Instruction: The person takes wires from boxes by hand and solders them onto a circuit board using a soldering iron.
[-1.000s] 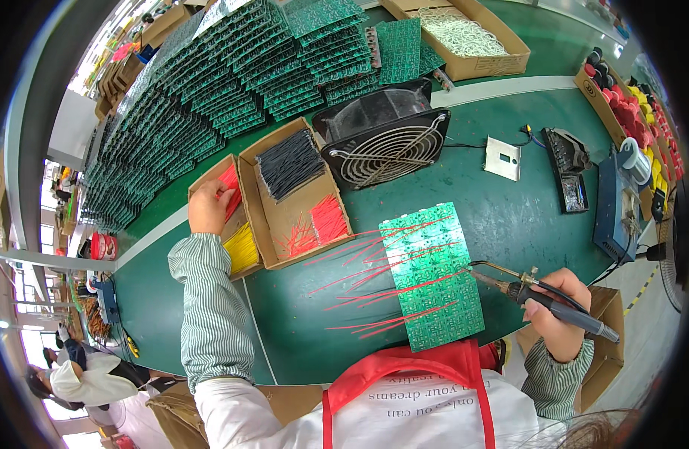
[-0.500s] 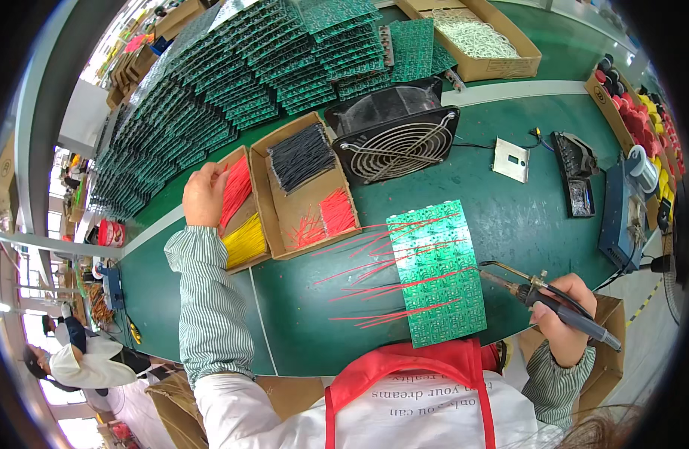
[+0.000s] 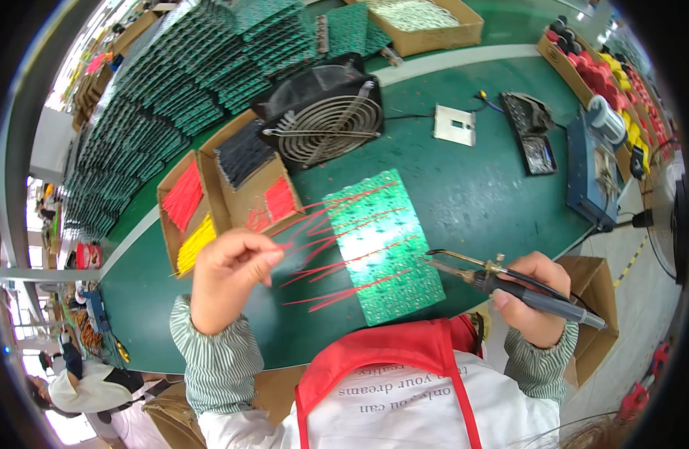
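My left hand (image 3: 232, 277) is raised over the green mat, left of a green circuit board panel (image 3: 389, 251), its thumb and fingers pinched on thin red wire (image 3: 286, 246), partly blurred. Several long red wires (image 3: 337, 301) lie in rows across the panel, their free ends reaching past its left edge. In my right hand (image 3: 535, 295) is a soldering iron (image 3: 524, 294) with a thin curved metal tube (image 3: 464, 258) fixed along it. The iron's tip points left, close to the panel's right edge. Bright glare covers the middle of the panel.
Cardboard boxes (image 3: 223, 212) of red, yellow and black wires stand at the left, beside a black fan (image 3: 322, 123). Stacked circuit boards (image 3: 142, 112) fill the far left. A blue soldering station (image 3: 591, 176), a black tray (image 3: 530, 135) and a white plate (image 3: 454, 126) sit at the right.
My left hand has come from the box of red wires toward the panel, bringing red wire in its fingers. My right hand still holds the soldering iron beside the panel. The whole view has shifted.
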`<state>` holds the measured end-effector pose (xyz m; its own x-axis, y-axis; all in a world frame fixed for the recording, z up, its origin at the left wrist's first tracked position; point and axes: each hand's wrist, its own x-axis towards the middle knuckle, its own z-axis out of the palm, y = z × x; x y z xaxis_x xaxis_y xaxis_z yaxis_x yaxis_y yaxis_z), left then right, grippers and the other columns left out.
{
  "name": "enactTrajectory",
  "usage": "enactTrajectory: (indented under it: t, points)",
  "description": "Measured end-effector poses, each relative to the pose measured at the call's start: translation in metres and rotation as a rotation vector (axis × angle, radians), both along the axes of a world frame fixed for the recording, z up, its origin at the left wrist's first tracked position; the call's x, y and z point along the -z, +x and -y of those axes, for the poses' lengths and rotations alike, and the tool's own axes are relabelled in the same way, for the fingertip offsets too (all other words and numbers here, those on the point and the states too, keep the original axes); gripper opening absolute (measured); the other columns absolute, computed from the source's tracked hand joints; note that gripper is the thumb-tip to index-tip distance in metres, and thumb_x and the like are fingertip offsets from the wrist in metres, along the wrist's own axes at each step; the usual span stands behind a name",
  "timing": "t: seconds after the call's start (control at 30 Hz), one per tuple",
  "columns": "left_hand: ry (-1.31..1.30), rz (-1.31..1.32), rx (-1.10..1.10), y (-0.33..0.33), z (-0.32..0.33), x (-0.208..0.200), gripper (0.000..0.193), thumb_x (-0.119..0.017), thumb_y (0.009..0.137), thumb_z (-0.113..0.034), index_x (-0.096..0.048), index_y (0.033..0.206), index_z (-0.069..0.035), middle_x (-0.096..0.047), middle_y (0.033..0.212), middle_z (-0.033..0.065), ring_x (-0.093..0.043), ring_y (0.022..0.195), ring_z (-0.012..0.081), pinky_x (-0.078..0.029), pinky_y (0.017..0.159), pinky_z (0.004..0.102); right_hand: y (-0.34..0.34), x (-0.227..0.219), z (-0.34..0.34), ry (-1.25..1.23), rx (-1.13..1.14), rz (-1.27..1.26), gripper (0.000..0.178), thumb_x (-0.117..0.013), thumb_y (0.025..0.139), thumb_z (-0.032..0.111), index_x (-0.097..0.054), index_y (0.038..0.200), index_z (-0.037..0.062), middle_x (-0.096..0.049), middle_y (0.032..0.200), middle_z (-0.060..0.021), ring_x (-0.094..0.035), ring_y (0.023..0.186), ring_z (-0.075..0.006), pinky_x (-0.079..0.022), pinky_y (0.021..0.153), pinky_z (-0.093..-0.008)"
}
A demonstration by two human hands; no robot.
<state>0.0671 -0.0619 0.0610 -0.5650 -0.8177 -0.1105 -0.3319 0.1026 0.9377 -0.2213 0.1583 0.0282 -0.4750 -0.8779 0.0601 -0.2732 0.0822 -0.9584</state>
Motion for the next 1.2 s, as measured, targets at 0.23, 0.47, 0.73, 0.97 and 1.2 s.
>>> enactTrajectory:
  t: [0.23,0.47,0.73,0.97,1.2]
  points:
    - [-0.248,0.192,0.232,-0.05,-0.056,0.016,0.006,-0.068,0.08,-0.005,-0.065,0.085,-0.002,-0.059,0.074,0.0084,-0.06,0.066,0.0205,-0.045,0.057,0.0297,-0.009,-0.004,-0.014,-0.073,-0.08,-0.109,0.019,-0.074,0.071,0.011,-0.06,0.08,0.0017,-0.062,0.064,-0.0038,-0.059,0.053,-0.0099,-0.045,0.052,-0.0224]
    - [-0.495,0.231,0.395,-0.101,-0.07,0.039,0.009,-0.067,0.081,-0.008,-0.063,0.08,-0.001,-0.058,0.074,0.0092,-0.056,0.06,0.02,-0.044,0.054,0.0303,-0.016,0.001,-0.023,-0.073,-0.079,-0.091,0.018,-0.073,0.072,0.01,-0.06,0.081,0.0008,-0.064,0.067,-0.0037,-0.059,0.056,-0.0071,-0.045,0.052,-0.0216]
    - [-0.408,0.219,0.366,-0.11,-0.066,0.06,0.01,-0.069,0.08,-0.008,-0.062,0.079,-0.001,-0.057,0.071,0.0089,-0.055,0.059,0.0203,-0.043,0.054,0.0306,-0.018,0.007,-0.013,-0.041,-0.101,-0.031,0.017,-0.071,0.072,0.007,-0.06,0.084,-0.0011,-0.065,0.07,-0.0055,-0.06,0.06,-0.0075,-0.047,0.055,-0.0217]
    - [-0.385,0.261,0.37,-0.111,-0.065,0.06,0.01,-0.066,0.08,-0.012,-0.063,0.078,-0.003,-0.06,0.075,0.0097,-0.06,0.065,0.0266,-0.047,0.058,0.0362,-0.019,0.009,-0.009,-0.012,-0.117,-0.01,0.018,-0.071,0.072,0.007,-0.06,0.083,-0.0008,-0.065,0.07,-0.0049,-0.06,0.06,-0.008,-0.047,0.055,-0.022]
    - [-0.416,0.218,0.381,-0.111,-0.064,0.065,0.009,-0.068,0.079,-0.009,-0.063,0.079,-0.001,-0.058,0.071,0.0087,-0.057,0.061,0.0221,-0.044,0.055,0.0321,-0.018,0.009,-0.008,-0.004,-0.091,-0.008,0.018,-0.072,0.071,0.008,-0.061,0.082,-0.0001,-0.064,0.068,-0.0044,-0.059,0.059,-0.0078,-0.046,0.054,-0.0219]
